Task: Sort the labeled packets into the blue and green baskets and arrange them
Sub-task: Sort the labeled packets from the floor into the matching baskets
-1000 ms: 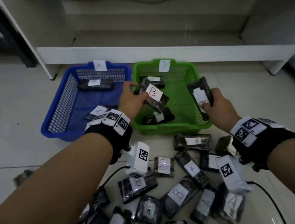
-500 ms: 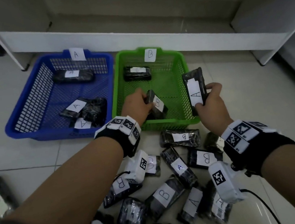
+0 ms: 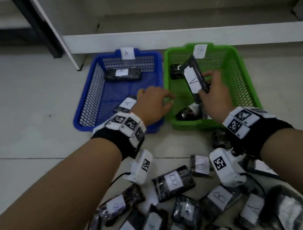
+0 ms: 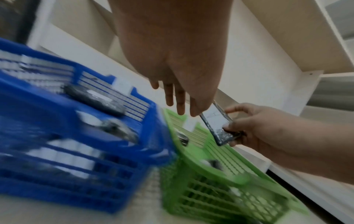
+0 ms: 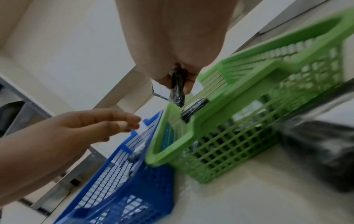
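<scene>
My right hand (image 3: 212, 90) pinches a black packet labeled A (image 3: 193, 78) and holds it upright over the green basket (image 3: 238, 75). The same A packet (image 4: 218, 124) shows in the left wrist view and edge-on as a dark packet (image 5: 177, 87) in the right wrist view. My left hand (image 3: 154, 102) hovers with straight fingers over the seam between the blue basket (image 3: 90, 104) and the green one, holding nothing. The blue basket carries an A tag (image 3: 127, 53) and holds two visible A packets (image 3: 122, 75). The green basket carries a B tag (image 3: 201, 51) and holds dark packets (image 3: 189, 112).
Several loose black packets labeled A or B (image 3: 173, 183) lie scattered on the tiled floor in front of the baskets, under my forearms. A white shelf unit (image 3: 174, 31) runs close behind the baskets. Bare floor (image 3: 20, 113) lies left of the blue basket.
My left hand has let go of its B packet into the green basket and drawn back left, now empty. My right hand has carried the A packet leftward over the green basket.
</scene>
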`<state>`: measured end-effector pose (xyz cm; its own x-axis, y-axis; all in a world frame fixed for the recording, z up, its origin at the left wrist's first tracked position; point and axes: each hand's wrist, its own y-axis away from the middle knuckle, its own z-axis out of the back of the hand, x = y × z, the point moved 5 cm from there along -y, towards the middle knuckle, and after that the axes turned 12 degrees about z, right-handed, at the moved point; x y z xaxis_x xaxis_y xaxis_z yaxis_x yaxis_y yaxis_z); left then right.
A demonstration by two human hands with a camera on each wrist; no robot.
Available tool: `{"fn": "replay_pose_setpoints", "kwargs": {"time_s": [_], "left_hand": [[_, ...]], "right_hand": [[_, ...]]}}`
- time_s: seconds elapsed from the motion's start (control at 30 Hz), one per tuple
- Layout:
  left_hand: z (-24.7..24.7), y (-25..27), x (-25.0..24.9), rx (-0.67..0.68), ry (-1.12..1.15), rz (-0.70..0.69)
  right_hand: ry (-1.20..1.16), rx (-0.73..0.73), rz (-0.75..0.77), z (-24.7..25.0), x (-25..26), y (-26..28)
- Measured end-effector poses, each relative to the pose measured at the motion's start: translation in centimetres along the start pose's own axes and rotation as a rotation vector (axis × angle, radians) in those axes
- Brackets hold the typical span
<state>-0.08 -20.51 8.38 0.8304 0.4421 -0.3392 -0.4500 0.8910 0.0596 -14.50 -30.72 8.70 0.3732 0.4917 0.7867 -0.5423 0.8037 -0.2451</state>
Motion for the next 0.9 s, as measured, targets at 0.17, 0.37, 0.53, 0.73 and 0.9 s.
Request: {"fn": "replay_pose_setpoints", "kwargs": {"time_s": [0.17,0.37,0.53,0.73,0.9], "left_hand": [[4.3,3.5,12.2,-0.106,0.032,0.165],[4.0,8.1,19.3,0.019,-0.184,0.177],[1.9,8.5,19.2,0.038,-0.215,0.148],[1.5,8.4,19.5,-0.023,-0.15,0.178],[1.4,8.7,19.3,-0.028,-0.126,0.191]], "right_hand": [[-0.08,0.189,0.127,-7.8,4.7,0.2],[0.064,0.446,0.27,-15.8,8.4,1.6],[0.435,0.601,0.35,-17.3,7.9,1.7],[0.559,0.447,0.339,-15.5,6.5,1.1],[0.83,0.472,0.288,-16.6,5.7,1.1]]}}
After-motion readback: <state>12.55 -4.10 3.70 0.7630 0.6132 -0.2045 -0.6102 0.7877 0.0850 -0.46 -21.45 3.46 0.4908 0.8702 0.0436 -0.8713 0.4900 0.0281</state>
